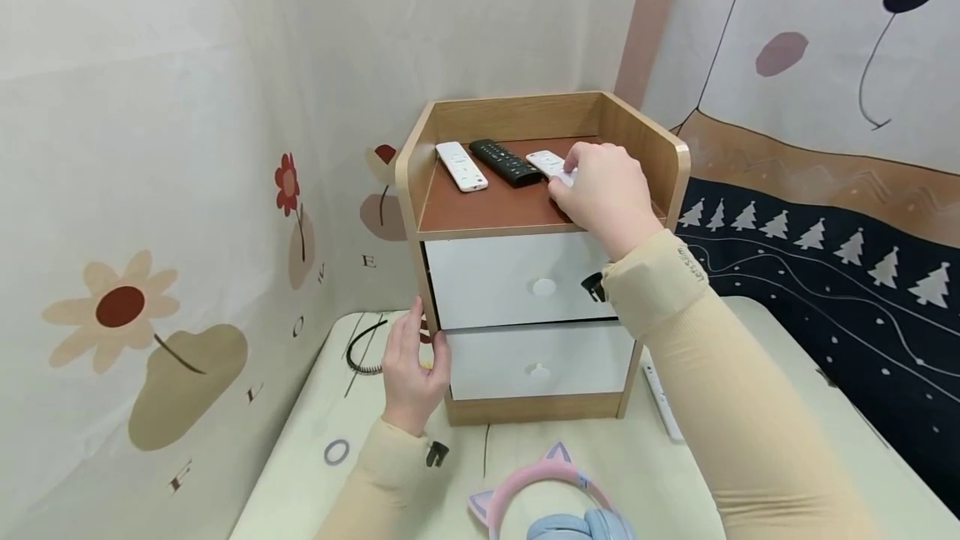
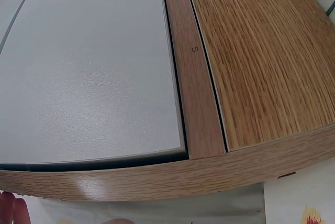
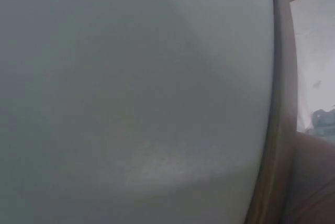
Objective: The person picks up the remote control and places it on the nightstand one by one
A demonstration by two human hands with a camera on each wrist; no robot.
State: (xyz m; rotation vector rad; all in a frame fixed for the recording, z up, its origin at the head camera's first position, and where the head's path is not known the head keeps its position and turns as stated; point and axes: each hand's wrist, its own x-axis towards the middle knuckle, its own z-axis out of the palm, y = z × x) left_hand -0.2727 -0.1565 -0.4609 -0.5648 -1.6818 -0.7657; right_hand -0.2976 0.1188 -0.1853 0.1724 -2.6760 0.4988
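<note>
On the brown top shelf of a small wooden cabinet (image 1: 525, 412), my right hand (image 1: 609, 194) pinches the near end of a white remote control (image 1: 546, 162). The hand covers that end of it. A black remote (image 1: 504, 162) and another white remote (image 1: 461, 166) lie to its left. My left hand (image 1: 414, 373) rests against the cabinet's left side, fingers extended upward. Both white drawers below the shelf are closed. The left wrist view shows a drawer front (image 2: 94, 77) and the wooden frame (image 2: 199, 82); a pale panel (image 3: 136, 88) fills most of the right wrist view.
Pink cat-ear headphones (image 1: 517, 477) lie in front of the cabinet. At its right foot is a white remote-like object (image 1: 660, 398). A black toothed hairband (image 1: 362, 369) and a purple ring (image 1: 337, 452) sit left. Printed fabric walls (image 1: 225, 190) stand behind.
</note>
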